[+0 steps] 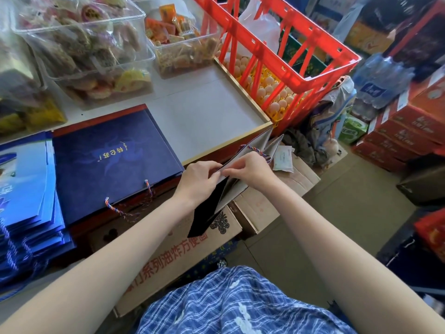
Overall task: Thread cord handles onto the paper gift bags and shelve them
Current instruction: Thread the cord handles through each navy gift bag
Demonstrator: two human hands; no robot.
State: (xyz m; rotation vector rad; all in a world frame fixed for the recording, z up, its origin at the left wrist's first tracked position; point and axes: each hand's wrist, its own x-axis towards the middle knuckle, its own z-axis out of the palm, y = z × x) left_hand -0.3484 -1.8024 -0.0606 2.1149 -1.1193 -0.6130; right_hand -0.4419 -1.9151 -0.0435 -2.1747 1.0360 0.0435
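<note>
A folded dark navy paper gift bag [237,189] with a grey inside hangs off the table's front edge, its mouth partly spread. My left hand [199,178] pinches the bag's top edge. My right hand [252,168] pinches the same edge close by, beside a twisted blue, red and white cord handle [258,151] that loops out of the bag. A finished navy bag [113,162] with gold lettering lies flat on the table, its cord handle [130,208] dangling over the edge. A stack of brighter blue bags [26,196] lies to the left.
Clear tubs of wrapped snacks [79,44] stand at the back of the grey table [204,112]. A red plastic crate [284,54] over egg trays sits to the right. Cardboard boxes [183,256] stand below the table; bottled water [382,78] and red cartons [404,131] line the floor at right.
</note>
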